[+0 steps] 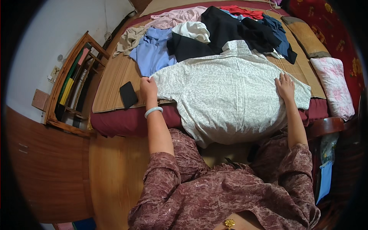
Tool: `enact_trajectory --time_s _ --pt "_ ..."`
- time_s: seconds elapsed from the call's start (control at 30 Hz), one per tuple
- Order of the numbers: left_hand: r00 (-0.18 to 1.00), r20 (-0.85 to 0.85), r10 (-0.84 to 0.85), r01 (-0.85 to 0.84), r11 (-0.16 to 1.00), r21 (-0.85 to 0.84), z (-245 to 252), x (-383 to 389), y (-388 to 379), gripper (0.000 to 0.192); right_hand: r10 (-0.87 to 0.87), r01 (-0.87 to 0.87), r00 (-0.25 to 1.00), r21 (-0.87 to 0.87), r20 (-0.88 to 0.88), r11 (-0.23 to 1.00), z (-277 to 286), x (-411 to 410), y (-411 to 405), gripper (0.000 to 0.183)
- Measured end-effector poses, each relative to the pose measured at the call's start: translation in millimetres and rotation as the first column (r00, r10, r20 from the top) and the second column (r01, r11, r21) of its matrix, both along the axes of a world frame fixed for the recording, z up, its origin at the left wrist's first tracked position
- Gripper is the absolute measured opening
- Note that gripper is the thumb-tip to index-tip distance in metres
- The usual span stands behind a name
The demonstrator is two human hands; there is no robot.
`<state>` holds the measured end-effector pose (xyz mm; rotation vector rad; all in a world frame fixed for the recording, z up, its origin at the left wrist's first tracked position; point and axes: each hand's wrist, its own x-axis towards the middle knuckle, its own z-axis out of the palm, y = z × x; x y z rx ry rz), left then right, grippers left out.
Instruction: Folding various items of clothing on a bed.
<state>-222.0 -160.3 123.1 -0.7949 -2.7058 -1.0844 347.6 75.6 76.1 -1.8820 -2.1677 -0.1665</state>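
Note:
A white short-sleeved collared shirt with a grey printed pattern lies spread over the bed's near edge, its collar pointing away and its hem hanging towards my lap. My left hand, with a pale bangle on the wrist, pinches the end of the shirt's left-side sleeve. Flat on the fabric near the right-side sleeve rests my right hand, fingers spread slightly. Beyond the collar are black garments, a light blue collared shirt and a plain white garment.
A dark phone-like object lies on the bamboo mat left of my left hand. Pink, beige, red and navy clothes are heaped farther back. A pink-patterned pillow and wooden stool are at right.

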Motion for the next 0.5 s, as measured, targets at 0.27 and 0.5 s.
enact_trajectory --time_s 0.27,0.5 --pt "0.997 -0.032 -0.068 0.071 0.989 0.126 -6.9 -9.9 -6.7 0.029 0.020 -0.019 1.000 0.039 -0.017 0.999 -2.5 -0.3 1.3 0.063" --pt "0.991 -0.136 0.009 0.000 0.998 0.065 3.5 18.7 -0.4 0.038 -0.005 0.006 1.000 0.020 -0.027 1.000 2.3 1.6 -3.1 0.062"
